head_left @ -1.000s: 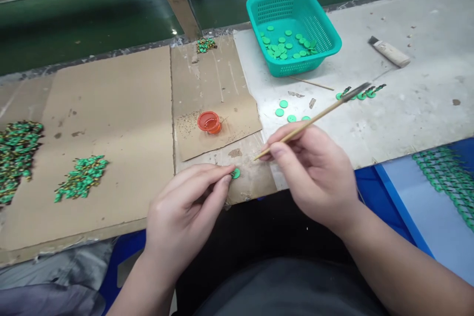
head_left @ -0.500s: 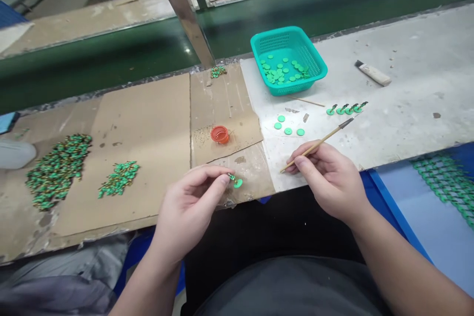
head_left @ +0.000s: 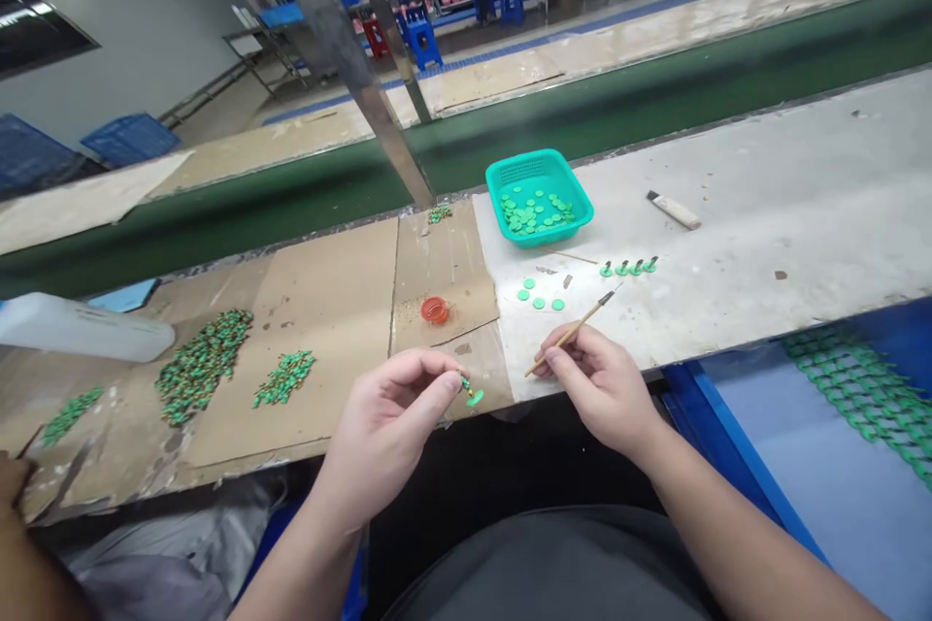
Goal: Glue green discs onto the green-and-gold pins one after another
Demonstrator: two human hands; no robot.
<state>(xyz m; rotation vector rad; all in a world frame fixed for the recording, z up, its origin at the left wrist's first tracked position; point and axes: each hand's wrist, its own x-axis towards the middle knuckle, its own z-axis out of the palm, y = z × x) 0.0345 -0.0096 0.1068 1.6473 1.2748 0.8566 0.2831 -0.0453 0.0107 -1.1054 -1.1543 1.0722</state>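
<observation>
Between thumb and forefinger, my left hand [head_left: 397, 422] pinches a tiny green-and-gold figurine [head_left: 473, 395] with a round green base. My right hand [head_left: 593, 378] holds a thin paintbrush [head_left: 572, 332] like a pen, its dark tip pointing up and away to the right. Beyond my hands stands a small orange cup [head_left: 434, 310] on cardboard. Several loose green discs [head_left: 539, 303] lie on the white sheet past my right hand. A row of small pieces on green bases [head_left: 622, 268] stands behind them.
A teal basket [head_left: 539, 239] holds several green discs. Heaps of small green-and-gold pieces [head_left: 204, 364] lie left, beside a white bottle [head_left: 87, 325]. A tube [head_left: 674, 211] lies back right. Green pieces fill a blue tray [head_left: 757, 466] at right. Another person's arm [head_left: 29, 543] is at lower left.
The camera view has tilted up, bringing shelves and stools beyond the bench into sight. Both hands keep their holds on the figurine and paintbrush.
</observation>
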